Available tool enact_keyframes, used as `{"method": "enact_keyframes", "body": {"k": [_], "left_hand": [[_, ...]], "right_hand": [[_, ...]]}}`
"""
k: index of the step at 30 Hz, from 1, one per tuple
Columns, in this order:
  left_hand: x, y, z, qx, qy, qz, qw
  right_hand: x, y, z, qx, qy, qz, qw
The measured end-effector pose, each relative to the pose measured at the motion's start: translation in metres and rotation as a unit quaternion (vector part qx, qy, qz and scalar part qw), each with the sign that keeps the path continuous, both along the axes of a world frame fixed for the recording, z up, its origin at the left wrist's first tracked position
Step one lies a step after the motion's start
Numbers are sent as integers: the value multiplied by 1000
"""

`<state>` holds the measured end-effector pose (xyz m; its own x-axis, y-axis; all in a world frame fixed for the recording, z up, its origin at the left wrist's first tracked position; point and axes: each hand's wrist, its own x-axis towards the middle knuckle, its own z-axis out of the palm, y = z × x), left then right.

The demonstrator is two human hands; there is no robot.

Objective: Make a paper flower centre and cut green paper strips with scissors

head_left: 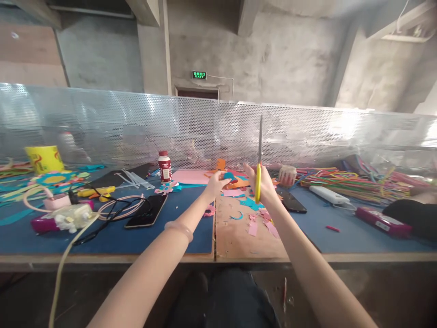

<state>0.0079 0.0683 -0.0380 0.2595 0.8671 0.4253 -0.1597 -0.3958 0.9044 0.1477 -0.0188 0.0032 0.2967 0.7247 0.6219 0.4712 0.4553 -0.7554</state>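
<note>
Out over the middle of the table, my left hand [215,186] pinches a small round blue cut-out piece [228,175] between thumb and fingers. To its right, my right hand [265,187] is closed on yellow-handled scissors [258,182], their blades pointing up and looking together. The thumb of that hand is partly behind the handle. Orange scraps [238,183] lie just beyond and between the hands. Below them, a blue scrap [251,203], a curved blue strip [236,216] and pink scraps [253,227] rest on bare wood. Part of a pink cut-out flower [209,210] shows beside my left forearm.
Left are a phone [147,211], tangled cables, a power strip [44,223], a yellow tub [44,159] and a red-capped bottle [164,166]. Right are another phone [292,201], a white power strip [328,195] and colourful pipe cleaners [355,184]. A perforated metal screen [191,132] stands behind. Another person's sleeve [409,214] shows right.
</note>
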Motion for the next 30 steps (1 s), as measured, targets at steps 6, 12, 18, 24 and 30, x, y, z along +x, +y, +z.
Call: {"method": "enact_keyframes", "body": {"k": [6,12,18,24,30], "left_hand": [[-14,13,-6,2,44,-9,999],[-13,14,-15,3,79,-4,997],[-14,11,-13,-1,53,16,998],[-13,1,-8,-19,3,0,1000],[-7,-9,-7,-53,-37,-35,997]], "right_hand": [[-4,49,-17,-31,43,68,996],[-5,56,-54,-52,57,134,988],[-12,61,-63,-46,98,130,986],[-24,58,-66,-49,140,126,981],[-29,52,-65,-65,152,126,978]]}}
